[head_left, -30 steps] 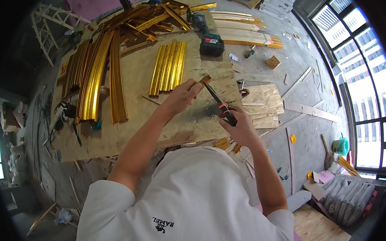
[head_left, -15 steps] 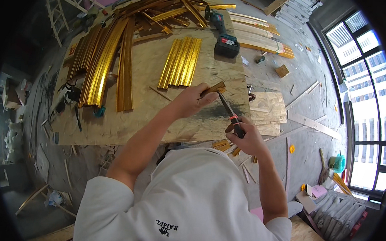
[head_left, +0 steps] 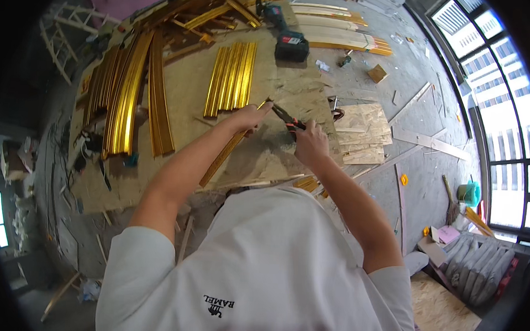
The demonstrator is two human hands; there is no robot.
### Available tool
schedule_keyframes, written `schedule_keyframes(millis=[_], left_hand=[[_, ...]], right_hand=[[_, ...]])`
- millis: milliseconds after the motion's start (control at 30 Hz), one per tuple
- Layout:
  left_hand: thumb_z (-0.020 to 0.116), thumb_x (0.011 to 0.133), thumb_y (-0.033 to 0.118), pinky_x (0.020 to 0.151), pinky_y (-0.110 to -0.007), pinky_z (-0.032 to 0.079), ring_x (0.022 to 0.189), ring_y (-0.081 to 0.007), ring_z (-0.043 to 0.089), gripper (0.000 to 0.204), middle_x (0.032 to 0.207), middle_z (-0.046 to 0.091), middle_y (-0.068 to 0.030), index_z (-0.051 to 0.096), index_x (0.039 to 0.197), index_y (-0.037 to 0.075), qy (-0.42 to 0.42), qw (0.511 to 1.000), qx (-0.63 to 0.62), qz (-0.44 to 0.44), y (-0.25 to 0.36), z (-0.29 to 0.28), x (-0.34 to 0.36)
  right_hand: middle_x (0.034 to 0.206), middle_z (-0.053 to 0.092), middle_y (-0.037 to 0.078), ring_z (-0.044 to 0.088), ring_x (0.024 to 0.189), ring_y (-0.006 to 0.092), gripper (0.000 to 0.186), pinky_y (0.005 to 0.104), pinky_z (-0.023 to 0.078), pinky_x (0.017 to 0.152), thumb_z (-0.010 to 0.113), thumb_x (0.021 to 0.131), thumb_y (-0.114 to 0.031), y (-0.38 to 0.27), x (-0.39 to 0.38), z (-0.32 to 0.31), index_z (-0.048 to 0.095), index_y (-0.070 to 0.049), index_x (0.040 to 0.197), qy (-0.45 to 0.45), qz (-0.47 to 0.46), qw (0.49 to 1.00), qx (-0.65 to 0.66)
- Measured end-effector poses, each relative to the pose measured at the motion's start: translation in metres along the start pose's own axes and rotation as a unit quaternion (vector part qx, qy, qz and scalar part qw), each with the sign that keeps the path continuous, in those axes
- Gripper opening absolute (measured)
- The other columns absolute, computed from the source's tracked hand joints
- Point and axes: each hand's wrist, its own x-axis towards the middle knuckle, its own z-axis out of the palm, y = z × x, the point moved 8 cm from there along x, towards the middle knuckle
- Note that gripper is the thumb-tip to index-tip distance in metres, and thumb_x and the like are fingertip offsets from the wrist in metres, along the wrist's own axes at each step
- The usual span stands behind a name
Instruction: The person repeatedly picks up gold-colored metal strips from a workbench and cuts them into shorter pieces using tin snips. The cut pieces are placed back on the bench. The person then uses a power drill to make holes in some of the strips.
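Note:
My left hand (head_left: 250, 118) is closed around a narrow gold trim strip (head_left: 222, 158), which slants down toward the near edge of the plywood tabletop (head_left: 277, 157). In my right hand (head_left: 313, 143) is a pair of pliers (head_left: 285, 117) with dark jaws and red-and-black handles. The jaws point up and left and meet the strip's far end, just beyond my left fingertips. Whether they grip the strip there is too small to tell. Several short gold strips (head_left: 230, 80) lie side by side just beyond my left hand.
Long gold mouldings (head_left: 126, 107) lie at the left of the tabletop, with a jumbled heap of gold offcuts (head_left: 191, 21) behind. A cordless power tool (head_left: 290, 46) rests near the far right edge. Pale boards (head_left: 332, 36) and a wood block (head_left: 376, 73) are on the floor.
Both hands have shifted left in the picture. The strip now slants toward the near edge, and the pliers have swung to point more leftward at its end. The whole view has turned slightly.

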Motion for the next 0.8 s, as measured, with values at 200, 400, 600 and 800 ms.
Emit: schedule_keyframes(millis=[200, 400, 600, 800], left_hand=[[0.057, 0.086, 0.07, 0.064, -0.027, 0.048, 0.067, -0.0113, 0.053, 0.071, 0.081, 0.056, -0.0032, 0.057, 0.109, 0.003, 0.018, 0.989, -0.035, 0.142, 0.032, -0.035, -0.034], [0.078, 0.08, 0.051, 0.064, -0.026, 0.047, 0.069, -0.0087, 0.055, 0.07, 0.085, 0.059, -0.0011, 0.057, 0.124, 0.002, -0.02, 0.965, -0.165, 0.204, 0.038, -0.023, -0.072], [0.08, 0.081, 0.039, 0.063, -0.023, 0.041, 0.07, -0.0071, 0.048, 0.066, 0.082, 0.054, 0.0031, 0.056, 0.131, 0.002, -0.074, 0.951, -0.214, 0.213, 0.049, 0.002, -0.089], [0.082, 0.079, 0.038, 0.061, -0.023, 0.04, 0.07, -0.0067, 0.048, 0.065, 0.084, 0.055, 0.0034, 0.059, 0.128, 0.001, -0.049, 0.952, -0.188, 0.236, 0.059, -0.001, -0.099]], right_hand=[[0.119, 0.056, 0.02, 0.052, 0.111, 0.0393, 0.022, 0.0475, 0.043, 0.094, 0.065, 0.083, -0.018, 0.005, -0.023, -0.034, 0.069, -0.003, 0.099, 0.09, 0.035, 0.981, 0.17], [0.139, 0.05, 0.021, 0.058, 0.11, 0.0406, 0.029, 0.0426, 0.046, 0.095, 0.065, 0.087, -0.025, 0.008, -0.035, -0.032, 0.067, -0.001, 0.103, -0.049, 0.013, 0.951, 0.306], [0.116, 0.059, 0.021, 0.059, 0.102, 0.0402, 0.033, 0.0444, 0.047, 0.089, 0.066, 0.086, -0.028, 0.011, -0.039, -0.042, 0.067, 0.001, 0.101, -0.051, 0.009, 0.941, 0.335], [0.101, 0.063, 0.019, 0.06, 0.091, 0.0398, 0.03, 0.0438, 0.048, 0.078, 0.068, 0.085, -0.028, 0.01, -0.039, -0.05, 0.067, 0.002, 0.094, -0.063, -0.025, 0.951, 0.302]])
